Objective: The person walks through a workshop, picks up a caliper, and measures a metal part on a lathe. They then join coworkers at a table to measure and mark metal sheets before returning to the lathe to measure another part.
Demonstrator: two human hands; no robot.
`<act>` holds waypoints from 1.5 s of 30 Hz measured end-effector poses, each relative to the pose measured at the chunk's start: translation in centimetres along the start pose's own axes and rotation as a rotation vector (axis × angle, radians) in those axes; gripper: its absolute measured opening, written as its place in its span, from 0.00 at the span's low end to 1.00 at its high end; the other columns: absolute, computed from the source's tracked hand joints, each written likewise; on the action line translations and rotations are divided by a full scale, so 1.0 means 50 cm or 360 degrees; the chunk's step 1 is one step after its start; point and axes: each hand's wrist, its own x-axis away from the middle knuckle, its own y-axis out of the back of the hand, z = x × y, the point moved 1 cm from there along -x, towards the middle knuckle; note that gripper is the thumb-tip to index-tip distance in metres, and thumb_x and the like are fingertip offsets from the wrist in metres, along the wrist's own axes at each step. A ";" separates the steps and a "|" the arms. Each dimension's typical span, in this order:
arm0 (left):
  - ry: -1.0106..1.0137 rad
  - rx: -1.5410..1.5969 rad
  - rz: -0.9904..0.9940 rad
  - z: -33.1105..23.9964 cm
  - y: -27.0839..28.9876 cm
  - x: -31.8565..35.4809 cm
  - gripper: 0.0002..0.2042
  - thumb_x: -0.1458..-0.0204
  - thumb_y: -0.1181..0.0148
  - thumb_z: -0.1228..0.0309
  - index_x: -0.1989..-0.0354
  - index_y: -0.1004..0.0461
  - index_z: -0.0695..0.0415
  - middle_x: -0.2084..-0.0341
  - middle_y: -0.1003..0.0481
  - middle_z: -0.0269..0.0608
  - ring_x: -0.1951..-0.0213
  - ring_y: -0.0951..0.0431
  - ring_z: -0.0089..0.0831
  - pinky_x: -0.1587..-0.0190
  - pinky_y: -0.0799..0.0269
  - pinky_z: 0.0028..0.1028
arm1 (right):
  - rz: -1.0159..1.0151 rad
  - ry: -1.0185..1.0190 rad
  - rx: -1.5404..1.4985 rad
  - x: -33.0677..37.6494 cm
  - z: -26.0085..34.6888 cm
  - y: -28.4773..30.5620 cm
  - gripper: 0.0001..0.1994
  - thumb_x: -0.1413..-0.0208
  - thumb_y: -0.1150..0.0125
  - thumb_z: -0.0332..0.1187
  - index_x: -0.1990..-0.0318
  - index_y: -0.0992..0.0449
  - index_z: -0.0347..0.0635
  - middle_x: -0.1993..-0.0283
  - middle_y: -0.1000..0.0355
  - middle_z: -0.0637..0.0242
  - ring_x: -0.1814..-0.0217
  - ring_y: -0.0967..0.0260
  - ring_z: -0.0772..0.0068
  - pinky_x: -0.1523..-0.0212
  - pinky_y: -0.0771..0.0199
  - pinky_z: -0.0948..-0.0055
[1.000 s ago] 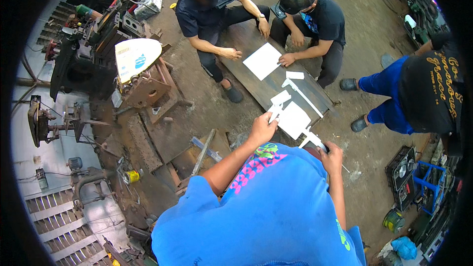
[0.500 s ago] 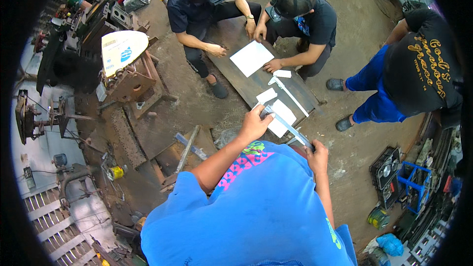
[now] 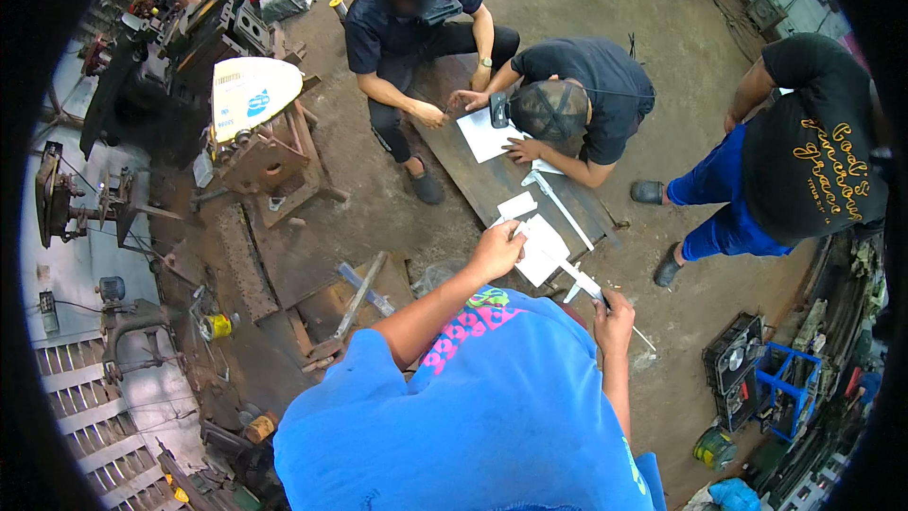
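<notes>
My right hand is closed round one end of a metal vernier caliper, whose thin rod sticks out beyond that hand. My left hand pinches the caliper's other end; the part near its fingers is pale against white paper and hard to make out. Beneath lie white sheets on a dark metal plate. A second, larger caliper rests on the plate beside a small white paper.
Across the plate, two people crouch by a white sheet, one leaning low over it. Another person stands at the right. A rusty metal stand and scrap pieces are at the left. A blue crate sits at the lower right.
The caliper has turned in my hands, and its thin rod now shows past my right hand. Both hands have shifted slightly down. The crouching person on the right has bent lower over the sheet.
</notes>
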 end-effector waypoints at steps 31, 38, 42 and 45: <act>-0.0112 -0.0572 -0.0122 0.005 0.028 0.042 0.20 0.51 0.37 0.69 0.49 0.26 0.61 0.66 0.22 0.61 0.60 0.21 0.55 0.58 0.26 0.44 | -0.0070 0.0100 -0.0088 0.010 -0.004 -0.017 0.10 0.56 0.33 0.23 0.63 0.22 0.34 0.65 0.23 0.51 0.63 0.25 0.49 0.62 0.26 0.60; -0.0291 -0.0658 -0.0209 -0.067 0.047 0.053 0.21 0.49 0.37 0.73 0.46 0.28 0.63 0.71 0.20 0.53 0.69 0.16 0.30 0.68 0.26 0.30 | -0.0109 0.0207 -0.0112 -0.013 0.031 0.021 0.11 0.56 0.33 0.23 0.63 0.22 0.38 0.66 0.24 0.53 0.61 0.26 0.48 0.58 0.27 0.57; -0.0491 -0.0408 -0.0346 -0.115 0.056 0.045 0.17 0.48 0.41 0.79 0.48 0.28 0.64 0.66 0.18 0.49 0.63 0.17 0.26 0.63 0.25 0.26 | -0.0236 0.0397 -0.0084 -0.054 0.075 0.054 0.10 0.56 0.33 0.22 0.64 0.23 0.37 0.67 0.25 0.54 0.65 0.26 0.50 0.62 0.27 0.59; -0.0486 -0.0243 -0.0367 -0.141 0.068 0.035 0.15 0.47 0.42 0.80 0.50 0.27 0.66 0.66 0.18 0.46 0.65 0.17 0.27 0.65 0.24 0.26 | -0.0269 0.0409 -0.0158 -0.073 0.098 0.063 0.10 0.56 0.33 0.23 0.63 0.22 0.37 0.68 0.25 0.54 0.64 0.26 0.50 0.62 0.27 0.58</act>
